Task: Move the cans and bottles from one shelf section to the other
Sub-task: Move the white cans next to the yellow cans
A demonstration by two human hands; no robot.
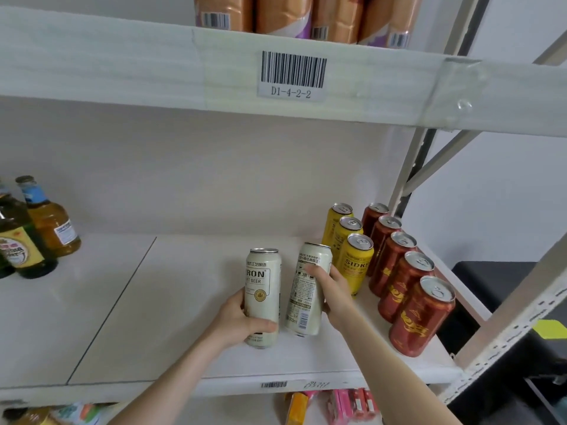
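Left white can point(263, 289) gripped in left hand point(241, 320), tilted right white can point(306, 302) in right hand point(333, 294); could bump and topple yellow cans point(358, 260) just beside, maybe touching.

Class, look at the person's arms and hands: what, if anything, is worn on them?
Nothing is worn. The left hand and right hand are bare, without gloves, and no ring shows on the visible fingers. Both forearms are bare to the picture's edge: no sleeve, watch or bracelet.
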